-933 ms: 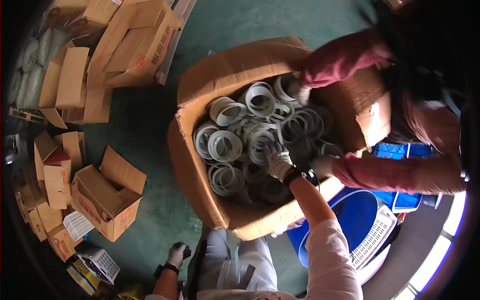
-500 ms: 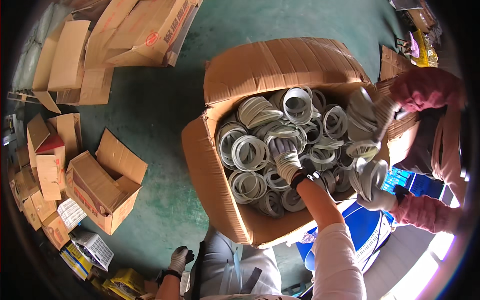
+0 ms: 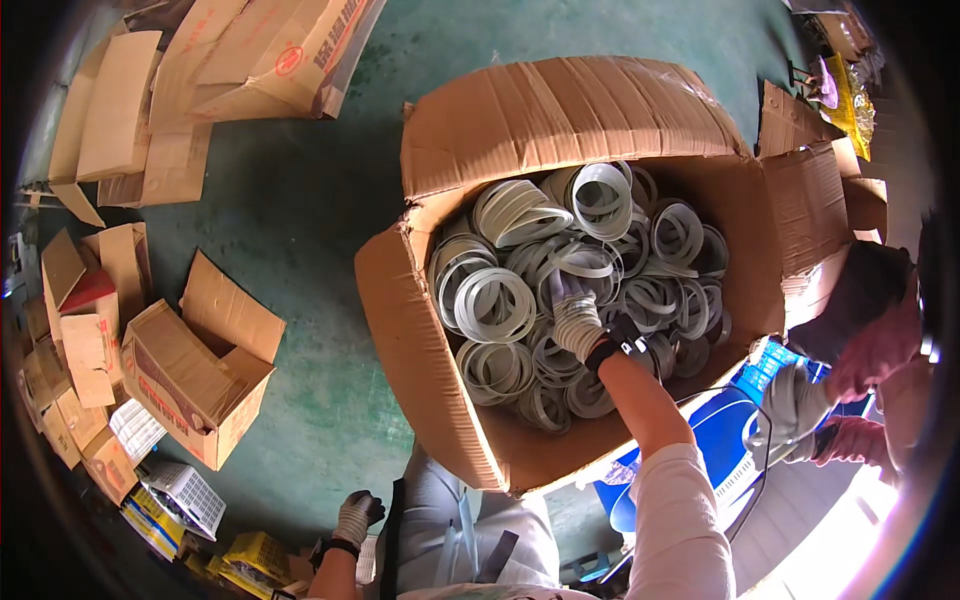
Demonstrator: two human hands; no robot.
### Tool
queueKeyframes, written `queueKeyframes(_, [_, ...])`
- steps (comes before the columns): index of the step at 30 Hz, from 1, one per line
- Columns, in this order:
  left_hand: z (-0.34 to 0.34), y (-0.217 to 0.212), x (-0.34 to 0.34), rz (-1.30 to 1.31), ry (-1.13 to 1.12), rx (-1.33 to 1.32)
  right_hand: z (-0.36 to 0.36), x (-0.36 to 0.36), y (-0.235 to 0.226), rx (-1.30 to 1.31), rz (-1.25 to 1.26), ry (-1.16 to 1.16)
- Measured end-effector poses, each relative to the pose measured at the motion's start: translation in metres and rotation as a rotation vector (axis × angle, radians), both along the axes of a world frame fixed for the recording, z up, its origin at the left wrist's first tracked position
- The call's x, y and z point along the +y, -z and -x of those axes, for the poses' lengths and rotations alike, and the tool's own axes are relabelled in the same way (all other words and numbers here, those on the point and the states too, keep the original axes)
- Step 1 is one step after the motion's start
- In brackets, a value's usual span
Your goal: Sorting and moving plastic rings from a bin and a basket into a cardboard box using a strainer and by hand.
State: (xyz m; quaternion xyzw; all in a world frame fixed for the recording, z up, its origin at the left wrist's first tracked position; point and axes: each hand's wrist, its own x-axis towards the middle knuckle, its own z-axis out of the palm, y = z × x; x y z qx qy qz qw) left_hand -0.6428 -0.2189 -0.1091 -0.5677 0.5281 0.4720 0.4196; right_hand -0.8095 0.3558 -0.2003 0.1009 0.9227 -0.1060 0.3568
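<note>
A big open cardboard box [image 3: 590, 115] is filled with pale grey flat rings [image 3: 495, 305], loose and in stacked bundles. My right hand [image 3: 573, 312], in a striped knit glove with a dark strap at the wrist, reaches into the middle of the box. Its fingers are closed around rings there, the fingertips partly hidden among them. My left hand [image 3: 357, 518], gloved with dark fingertips, hangs beside my leg outside the box. Its fingers are curled in and nothing shows in them.
At the right a co-worker in pink sleeves [image 3: 850, 440] holds grey rings [image 3: 790, 405] outside the box. Below them are a blue drum [image 3: 715, 430] and a blue crate [image 3: 770, 365]. Open cartons [image 3: 205, 365], flattened cardboard [image 3: 270, 65] and a white basket [image 3: 185, 495] stand at the left.
The co-worker's hands have left the box with rings and moved down to the right. The view has shifted slightly. My right hand stays among the rings; my left stays beside my leg.
</note>
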Motion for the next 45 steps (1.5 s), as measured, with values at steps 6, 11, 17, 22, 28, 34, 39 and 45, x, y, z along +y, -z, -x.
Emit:
queueKeyframes(6, [0.005,0.006,-0.003,-0.012,0.057,-0.007,-0.013,0.013,0.019,0.269,0.106,-0.457])
queueKeyframes(11, [0.015,0.0,0.013,0.026,0.11,0.004,-0.044,0.007,0.092,0.576,-0.011,-0.121])
queueKeyframes(17, [0.014,-0.003,0.002,0.049,0.119,-0.017,-0.017,-0.004,0.032,0.263,0.045,-0.377])
queueKeyframes(22, [0.011,0.0,0.005,0.063,0.13,-0.019,-0.035,0.014,0.058,0.395,-0.095,-0.456])
queueKeyframes(28, [0.009,0.005,0.0,0.085,0.169,-0.047,-0.031,0.001,0.05,0.247,-0.095,-0.414])
queueKeyframes(34, [0.015,-0.002,0.003,0.076,0.224,-0.024,-0.014,-0.002,0.009,0.126,-0.084,-0.465])
queueKeyframes(39, [0.022,-0.002,0.006,0.071,0.265,-0.008,-0.035,-0.007,0.07,0.208,-0.092,-0.023])
queueKeyframes(45, [0.021,-0.028,0.002,0.06,0.22,0.097,-0.01,-0.009,-0.039,0.193,-0.134,-0.234])
